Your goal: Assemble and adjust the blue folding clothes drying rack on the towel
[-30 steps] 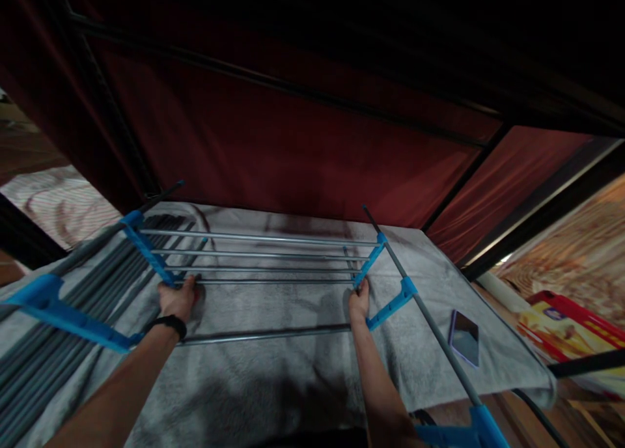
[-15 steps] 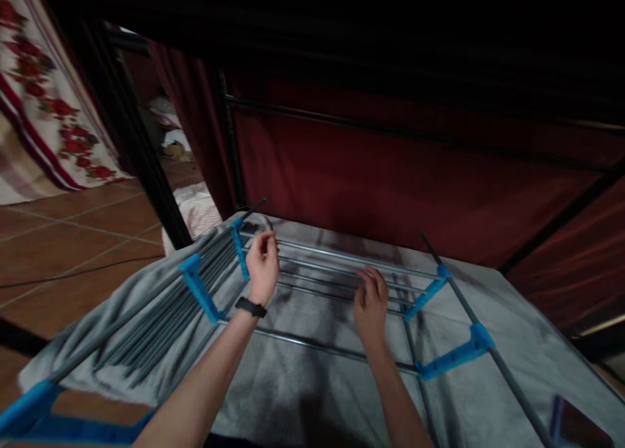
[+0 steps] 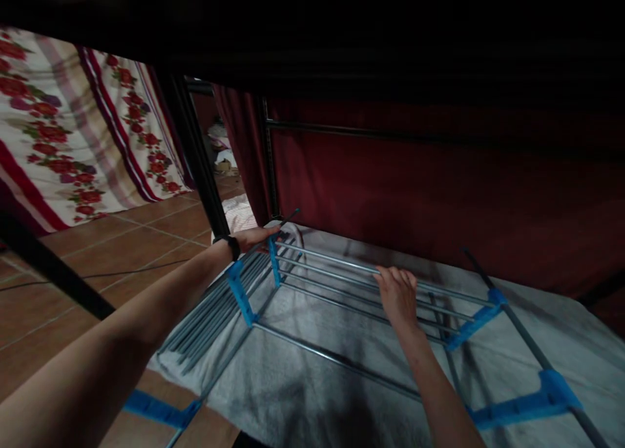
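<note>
A rack frame of grey metal tubes and blue plastic brackets lies on a grey-covered bed (image 3: 312, 383). My left hand (image 3: 256, 238), a black band at its wrist, is closed at the far left blue bracket (image 3: 274, 262); its fingertips are partly hidden behind it. Farther right, my right hand (image 3: 398, 295) has its fingers curled over the top metal tube (image 3: 336, 258). Several parallel tubes run below that one between the brackets. At the right end are two more blue brackets (image 3: 476, 327), joined to a slanting side pole (image 3: 525, 334).
A bundle of loose grey tubes (image 3: 219, 311) lies at the bed's left side. Black bed posts (image 3: 198, 155) and a dark overhead frame surround the space. Behind hangs a dark red curtain (image 3: 390, 194); a floral cloth (image 3: 53, 135) hangs left above the tiled floor (image 3: 156, 239).
My left hand has moved left and outward to the far left bracket. My right hand has closed over the top tube. The view has swung left.
</note>
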`<state>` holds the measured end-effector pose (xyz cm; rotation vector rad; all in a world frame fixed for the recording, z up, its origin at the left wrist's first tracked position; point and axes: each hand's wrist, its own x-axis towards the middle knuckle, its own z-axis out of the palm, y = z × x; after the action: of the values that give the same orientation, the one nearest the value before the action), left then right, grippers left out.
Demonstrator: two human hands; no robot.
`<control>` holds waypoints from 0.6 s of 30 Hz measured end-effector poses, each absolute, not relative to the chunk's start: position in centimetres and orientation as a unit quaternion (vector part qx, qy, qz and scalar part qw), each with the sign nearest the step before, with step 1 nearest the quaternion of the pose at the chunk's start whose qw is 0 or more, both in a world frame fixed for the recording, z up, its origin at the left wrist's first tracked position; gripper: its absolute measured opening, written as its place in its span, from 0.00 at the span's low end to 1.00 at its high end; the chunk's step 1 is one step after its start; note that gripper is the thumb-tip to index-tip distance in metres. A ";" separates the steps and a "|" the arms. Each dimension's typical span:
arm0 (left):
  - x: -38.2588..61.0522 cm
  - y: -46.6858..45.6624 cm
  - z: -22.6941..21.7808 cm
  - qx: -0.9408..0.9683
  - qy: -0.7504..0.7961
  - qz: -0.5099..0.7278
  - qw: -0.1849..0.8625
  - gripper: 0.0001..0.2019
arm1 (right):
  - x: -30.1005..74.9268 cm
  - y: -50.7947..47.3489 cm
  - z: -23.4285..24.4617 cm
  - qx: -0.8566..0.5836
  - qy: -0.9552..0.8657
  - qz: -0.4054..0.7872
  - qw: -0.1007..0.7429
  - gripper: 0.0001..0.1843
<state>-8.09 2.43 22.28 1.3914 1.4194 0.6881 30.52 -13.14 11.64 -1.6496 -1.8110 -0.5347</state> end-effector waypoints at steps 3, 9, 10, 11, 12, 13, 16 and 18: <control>-8.0 2.8 21.3 0.520 0.577 0.263 0.573 0.28 | 30.7 -13.1 11.4 -0.622 -0.684 -0.213 0.316 0.16; -8.2 3.7 21.2 0.524 0.575 0.243 0.580 0.26 | 30.8 -13.2 11.2 -0.618 -0.686 -0.227 0.310 0.16; -8.3 3.7 21.3 0.534 0.573 0.231 0.577 0.26 | 30.8 -13.2 11.3 -0.619 -0.685 -0.231 0.308 0.16; -8.3 3.7 21.4 0.545 0.572 0.219 0.573 0.26 | 30.9 -13.1 11.3 -0.619 -0.684 -0.234 0.306 0.15; -8.4 3.6 21.4 0.553 0.571 0.209 0.569 0.26 | 30.9 -13.0 11.3 -0.620 -0.683 -0.238 0.304 0.15; -8.4 3.6 21.5 0.559 0.571 0.203 0.566 0.26 | 31.0 -12.9 11.4 -0.620 -0.683 -0.242 0.301 0.15; -8.3 3.6 21.4 0.557 0.573 0.201 0.566 0.26 | 31.2 -12.8 11.4 -0.617 -0.689 -0.248 0.288 0.15; -8.3 3.7 21.3 0.547 0.575 0.210 0.571 0.23 | 31.2 -12.8 11.4 -0.613 -0.694 -0.252 0.280 0.15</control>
<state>-8.29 3.65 21.30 1.2838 1.3483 0.4926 31.25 -12.84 11.44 -1.6440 -1.8621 -0.6753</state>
